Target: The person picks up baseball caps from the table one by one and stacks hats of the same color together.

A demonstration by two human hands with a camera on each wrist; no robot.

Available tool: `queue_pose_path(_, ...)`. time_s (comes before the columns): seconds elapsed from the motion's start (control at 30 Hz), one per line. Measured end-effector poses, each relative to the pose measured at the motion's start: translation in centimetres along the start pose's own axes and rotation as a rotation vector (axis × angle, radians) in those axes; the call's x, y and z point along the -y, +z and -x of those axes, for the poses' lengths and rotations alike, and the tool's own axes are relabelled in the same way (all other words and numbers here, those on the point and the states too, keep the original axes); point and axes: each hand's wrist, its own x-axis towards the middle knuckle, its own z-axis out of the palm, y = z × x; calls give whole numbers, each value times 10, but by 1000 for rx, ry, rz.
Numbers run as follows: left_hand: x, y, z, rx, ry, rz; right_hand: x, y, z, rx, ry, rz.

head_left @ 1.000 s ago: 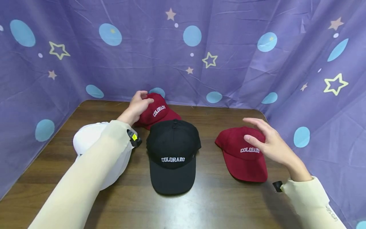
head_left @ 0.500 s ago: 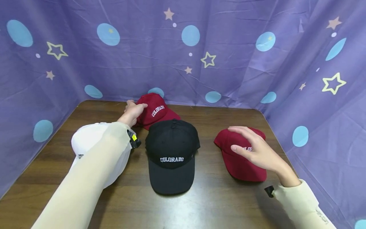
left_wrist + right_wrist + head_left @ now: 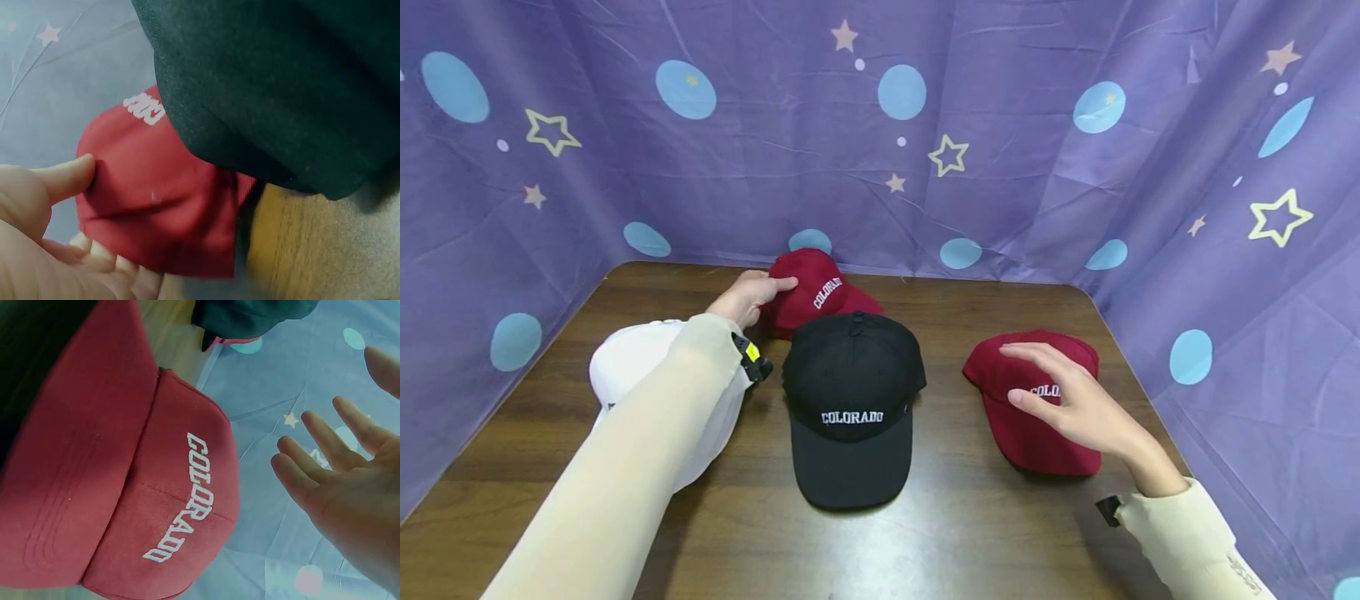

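Observation:
At the back of the table, my left hand (image 3: 751,298) pinches the side of a red baseball cap (image 3: 805,292) lettered COLORADO. In the left wrist view its thumb (image 3: 74,178) lies on the crown, with the other fingers under the lower edge. A black baseball cap (image 3: 853,383) stands in front and overlaps that red cap's brim. Over a second red baseball cap (image 3: 1022,425) on the right hovers my right hand (image 3: 1078,408), fingers spread and holding nothing. The right wrist view shows this cap's white lettering (image 3: 187,506) beside the hand.
A white baseball cap (image 3: 632,358) sits at the left, partly hidden under my left sleeve (image 3: 625,467). The wooden table (image 3: 955,533) ends at a purple curtain (image 3: 1015,167) with stars and blue ovals, which stands behind and along both sides.
My left hand has moved from above the back red cap down to its left side and taken hold; that cap has shifted slightly right. My right hand has moved left over the other red cap.

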Motion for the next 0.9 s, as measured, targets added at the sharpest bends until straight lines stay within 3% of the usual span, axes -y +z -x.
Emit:
queue_pose_path(0.17,-5,2,2,-42,121,30,-2,0,1,0,1,1)
queue_pose_path(0.3,-15,10,6,-85,261,75,-3,0,2,2,-2,-4)
queue_pose_path(0.47,-36,17,17,-212,457,-32,12,-3,2,-10,-7,-29)
queue_pose_path(0.63,-59,18,34,-351,603,-136,33,-9,1,-18,-2,-45)
queue_pose_path(0.77,-82,18,55,-345,714,-84,39,-13,0,-21,16,-25)
queue_pose_path(0.9,-105,20,86,-277,810,-30,42,-18,-1,-34,32,-14)
